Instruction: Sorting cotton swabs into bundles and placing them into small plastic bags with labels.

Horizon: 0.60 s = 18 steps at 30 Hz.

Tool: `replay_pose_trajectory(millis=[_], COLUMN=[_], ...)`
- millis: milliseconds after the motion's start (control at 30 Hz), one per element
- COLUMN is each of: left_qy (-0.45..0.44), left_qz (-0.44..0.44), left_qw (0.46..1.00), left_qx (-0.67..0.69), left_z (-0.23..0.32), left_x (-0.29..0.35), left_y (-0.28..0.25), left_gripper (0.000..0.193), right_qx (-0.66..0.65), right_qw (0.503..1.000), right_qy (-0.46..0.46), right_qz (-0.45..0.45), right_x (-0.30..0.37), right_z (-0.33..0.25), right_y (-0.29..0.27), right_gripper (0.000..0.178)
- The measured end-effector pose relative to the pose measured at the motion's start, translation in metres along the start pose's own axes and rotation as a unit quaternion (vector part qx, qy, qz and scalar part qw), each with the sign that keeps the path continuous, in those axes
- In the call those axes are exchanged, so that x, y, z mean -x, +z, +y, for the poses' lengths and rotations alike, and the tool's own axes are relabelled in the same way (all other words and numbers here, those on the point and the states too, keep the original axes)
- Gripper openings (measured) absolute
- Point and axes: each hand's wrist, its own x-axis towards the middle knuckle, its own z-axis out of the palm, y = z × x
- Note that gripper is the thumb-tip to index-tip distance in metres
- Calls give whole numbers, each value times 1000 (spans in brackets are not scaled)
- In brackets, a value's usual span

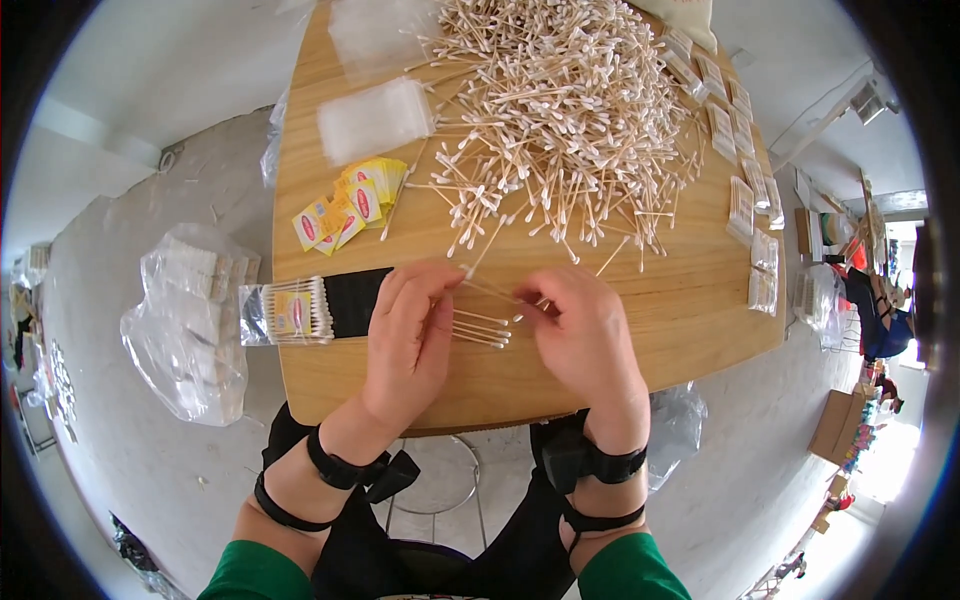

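Note:
My left hand [408, 325] is closed over the table near its front edge. Several cotton swabs [480, 329] stick out from under its fingers toward the right, white tips side by side. To its right, my right hand [583, 322] is closed too, thumb and fingertips pinched on a cotton swab [490, 290] that spans the gap between the hands. How many swabs sit inside either hand is hidden. Left of my left hand lies a black strip [358, 302]. A clear bag of cotton swabs with a yellow card [292, 312] rests at the strip's left end, overhanging the table edge.
A big heap of loose cotton swabs [570, 110] covers the table's far middle. Yellow cards [350, 205] and a stack of clear bags [375, 120] lie at left. Filled packs [741, 205] line the right edge. A plastic sack of packs [190, 325] hangs beside the table's left side.

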Motion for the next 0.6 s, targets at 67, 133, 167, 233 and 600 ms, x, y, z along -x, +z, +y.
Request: replay_pose_trajectory(millis=[67, 133, 167, 233, 600], left_qy=[-24, 18, 18, 64, 65], left_qz=[19, -5, -4, -24, -45], left_qw=[999, 1000, 999, 995, 993], left_qx=[26, -25, -26, -70, -90], left_z=[0, 1, -1, -4, 1], left_x=[0, -3, -3, -4, -3], left_y=[1, 1, 1, 2, 3], left_gripper=[22, 22, 22, 21, 28], right_qx=[-4, 1, 1, 0, 72], right_qw=[999, 999, 999, 999, 996], right_qy=[-39, -43, -36, -31, -5], right_qz=[-22, -30, -10, 9, 51], right_x=[0, -1, -1, -2, 0], right_z=[-2, -3, -1, 3, 29], right_y=[6, 6, 5, -1, -27], right_gripper=[12, 12, 14, 16, 20])
